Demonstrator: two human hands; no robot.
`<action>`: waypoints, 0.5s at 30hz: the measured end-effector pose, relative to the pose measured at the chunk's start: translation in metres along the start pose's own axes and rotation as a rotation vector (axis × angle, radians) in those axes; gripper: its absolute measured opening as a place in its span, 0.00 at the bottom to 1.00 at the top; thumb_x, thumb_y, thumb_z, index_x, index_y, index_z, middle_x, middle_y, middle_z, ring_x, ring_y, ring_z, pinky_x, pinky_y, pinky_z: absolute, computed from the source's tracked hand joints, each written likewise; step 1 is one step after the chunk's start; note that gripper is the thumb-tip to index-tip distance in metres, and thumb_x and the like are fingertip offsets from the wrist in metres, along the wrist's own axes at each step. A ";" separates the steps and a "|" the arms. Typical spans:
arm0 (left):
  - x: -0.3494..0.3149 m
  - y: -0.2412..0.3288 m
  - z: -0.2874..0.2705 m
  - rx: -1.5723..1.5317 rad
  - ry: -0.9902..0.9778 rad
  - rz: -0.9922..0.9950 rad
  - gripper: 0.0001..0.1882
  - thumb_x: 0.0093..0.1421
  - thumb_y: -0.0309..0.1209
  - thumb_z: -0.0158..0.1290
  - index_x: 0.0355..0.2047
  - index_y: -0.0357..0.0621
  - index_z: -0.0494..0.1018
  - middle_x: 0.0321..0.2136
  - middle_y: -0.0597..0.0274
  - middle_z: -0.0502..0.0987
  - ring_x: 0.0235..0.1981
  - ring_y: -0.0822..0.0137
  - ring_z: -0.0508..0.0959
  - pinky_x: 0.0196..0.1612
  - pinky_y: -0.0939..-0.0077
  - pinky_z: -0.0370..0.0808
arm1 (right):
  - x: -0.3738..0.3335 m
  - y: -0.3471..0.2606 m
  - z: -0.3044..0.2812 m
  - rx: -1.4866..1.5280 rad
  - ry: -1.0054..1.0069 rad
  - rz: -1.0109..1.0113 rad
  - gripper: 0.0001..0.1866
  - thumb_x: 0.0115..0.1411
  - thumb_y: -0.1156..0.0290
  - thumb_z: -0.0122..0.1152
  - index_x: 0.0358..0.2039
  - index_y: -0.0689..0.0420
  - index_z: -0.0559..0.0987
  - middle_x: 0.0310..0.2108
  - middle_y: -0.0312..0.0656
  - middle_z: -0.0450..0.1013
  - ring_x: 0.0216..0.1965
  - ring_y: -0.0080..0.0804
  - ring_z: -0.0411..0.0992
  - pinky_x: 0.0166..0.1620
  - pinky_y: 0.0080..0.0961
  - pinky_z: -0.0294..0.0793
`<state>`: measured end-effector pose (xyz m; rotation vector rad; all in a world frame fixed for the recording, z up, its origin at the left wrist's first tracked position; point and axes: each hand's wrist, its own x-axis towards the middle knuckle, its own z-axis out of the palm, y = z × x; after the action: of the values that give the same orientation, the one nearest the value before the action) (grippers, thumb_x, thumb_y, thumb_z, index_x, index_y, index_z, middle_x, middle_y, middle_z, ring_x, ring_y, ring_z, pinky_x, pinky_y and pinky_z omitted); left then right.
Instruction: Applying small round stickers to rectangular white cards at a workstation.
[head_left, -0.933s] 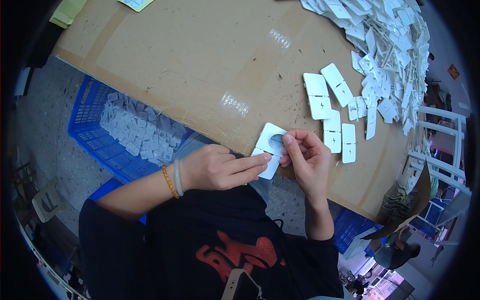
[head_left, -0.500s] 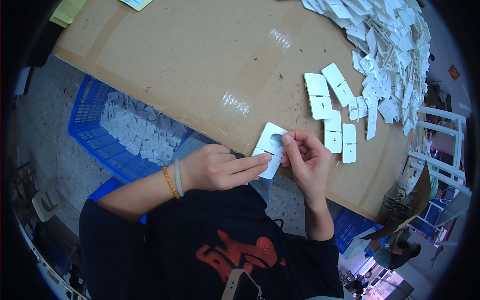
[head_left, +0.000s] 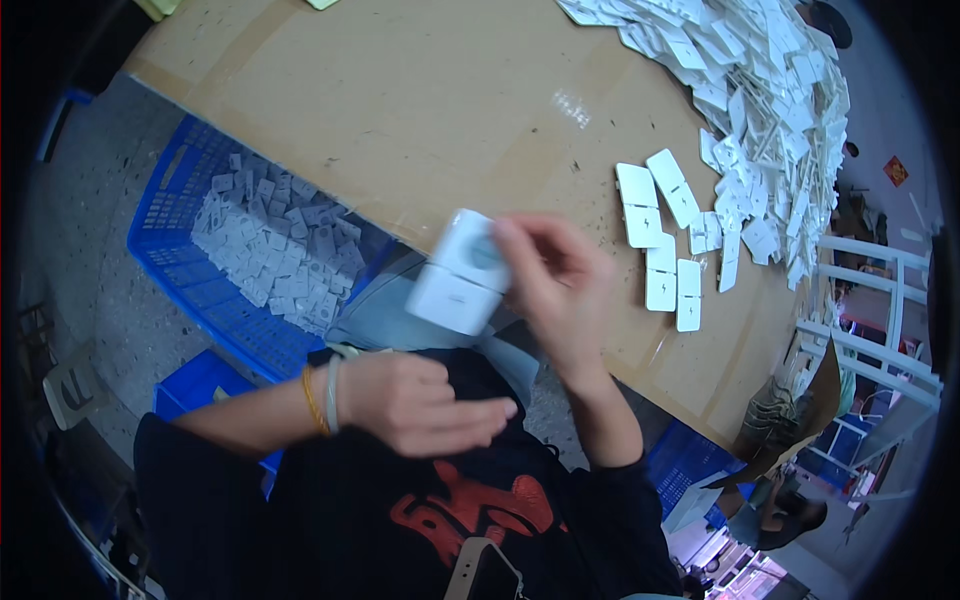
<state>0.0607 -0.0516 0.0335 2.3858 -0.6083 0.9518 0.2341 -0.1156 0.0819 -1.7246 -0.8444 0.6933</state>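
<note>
My right hand [head_left: 562,290], a little blurred, pinches the right edge of a white plastic plate [head_left: 455,303] between thumb and fingers. The plate is a flat rounded rectangle with a crosswise seam and a round greyish disc on its upper half. It is held in the air by the table's near edge. My left hand [head_left: 415,408] hovers lower, in front of my dark shirt, apart from the plate. Its fingers stretch to the right with nothing visible in them. Beyond my right hand, several similar white plates [head_left: 640,228] with small dark bolt marks lie on the table.
The cardboard-covered table [head_left: 430,110] slopes across the view. A large heap of white plastic pieces [head_left: 765,110] covers its far right. Left of the table, a blue crate [head_left: 160,230] holds many small white pieces. Another blue crate [head_left: 685,455] and a person [head_left: 785,515] are at the right.
My right hand has carried the plate left and up off the table edge. My left hand has come off the plate and drawn back toward my body.
</note>
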 end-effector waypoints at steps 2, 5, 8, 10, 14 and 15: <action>0.006 0.016 -0.001 0.000 -0.063 -0.086 0.13 0.58 0.36 0.60 0.42 0.46 0.79 0.37 0.70 0.82 0.15 0.81 0.67 0.18 0.84 0.63 | 0.011 -0.003 0.031 0.019 -0.205 -0.038 0.17 0.62 0.69 0.66 0.51 0.59 0.80 0.33 0.38 0.78 0.25 0.19 0.75 0.21 0.15 0.68; -0.002 0.008 -0.001 0.161 -0.029 -0.469 0.19 0.54 0.41 0.64 0.44 0.47 0.80 0.18 0.72 0.70 0.14 0.75 0.66 0.17 0.77 0.61 | 0.016 -0.006 0.007 -0.689 0.096 -0.468 0.25 0.58 0.66 0.69 0.56 0.56 0.77 0.45 0.45 0.77 0.28 0.29 0.78 0.49 0.34 0.72; 0.012 -0.023 -0.007 -0.044 0.264 -0.686 0.09 0.56 0.30 0.65 0.35 0.40 0.82 0.18 0.64 0.78 0.16 0.70 0.76 0.19 0.79 0.69 | 0.013 0.025 -0.071 -1.474 0.326 -0.460 0.25 0.58 0.63 0.67 0.57 0.49 0.77 0.55 0.44 0.75 0.41 0.37 0.77 0.68 0.46 0.51; 0.032 -0.033 -0.010 -0.113 0.372 -0.815 0.08 0.58 0.32 0.63 0.33 0.41 0.81 0.17 0.62 0.77 0.15 0.68 0.77 0.19 0.77 0.69 | 0.006 0.038 -0.078 -1.370 0.276 -0.375 0.25 0.57 0.60 0.67 0.56 0.49 0.78 0.53 0.43 0.74 0.47 0.41 0.74 0.65 0.48 0.53; 0.051 -0.050 -0.006 -0.252 0.449 -1.037 0.08 0.61 0.32 0.60 0.31 0.40 0.80 0.16 0.57 0.77 0.15 0.65 0.78 0.18 0.75 0.69 | -0.029 0.028 -0.044 -1.115 0.207 -0.325 0.25 0.55 0.54 0.69 0.53 0.48 0.80 0.50 0.39 0.74 0.50 0.42 0.69 0.57 0.45 0.59; 0.052 -0.052 -0.004 -0.271 0.463 -1.056 0.08 0.61 0.32 0.59 0.31 0.40 0.80 0.15 0.57 0.76 0.15 0.66 0.78 0.18 0.75 0.69 | -0.035 0.021 -0.033 -1.185 0.218 -0.340 0.25 0.55 0.53 0.69 0.52 0.48 0.81 0.48 0.38 0.74 0.48 0.40 0.69 0.54 0.42 0.60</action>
<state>0.1224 -0.0202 0.0589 1.7339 0.6185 0.7816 0.2435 -0.1664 0.0729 -2.4949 -1.4948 -0.3458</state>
